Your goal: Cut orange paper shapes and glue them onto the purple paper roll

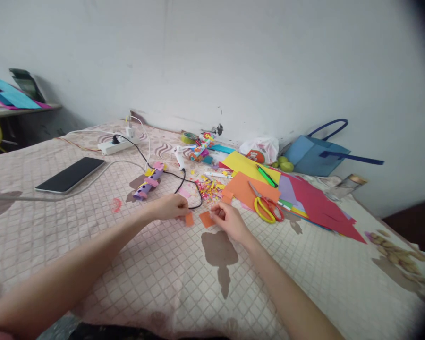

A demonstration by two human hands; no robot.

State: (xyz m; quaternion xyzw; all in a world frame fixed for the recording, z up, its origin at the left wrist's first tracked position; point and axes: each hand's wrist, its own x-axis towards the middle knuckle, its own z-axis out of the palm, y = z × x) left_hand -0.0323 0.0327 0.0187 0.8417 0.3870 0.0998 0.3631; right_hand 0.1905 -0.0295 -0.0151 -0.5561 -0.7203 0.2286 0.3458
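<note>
My left hand [172, 207] is closed at the table's middle, its fingers pinching a small orange paper piece [189, 219]. Just to the right, my right hand [227, 217] pinches a second orange paper piece [206, 219] between thumb and fingers. A small gap separates the two pieces. Behind the hands lies a heap of colourful paper scraps [208, 188]. Yellow and red scissors [266, 208] rest to the right, partly on an orange sheet [242, 186]. Left of the scraps is a decorated purple paper roll [148, 182].
A white glue gun [179, 157] with a black cable stands behind the hands. A dark tablet [71, 174] and power strip [117, 146] lie left. Coloured sheets [315, 200], a green cutter [267, 176] and a blue bag [310, 156] are at right.
</note>
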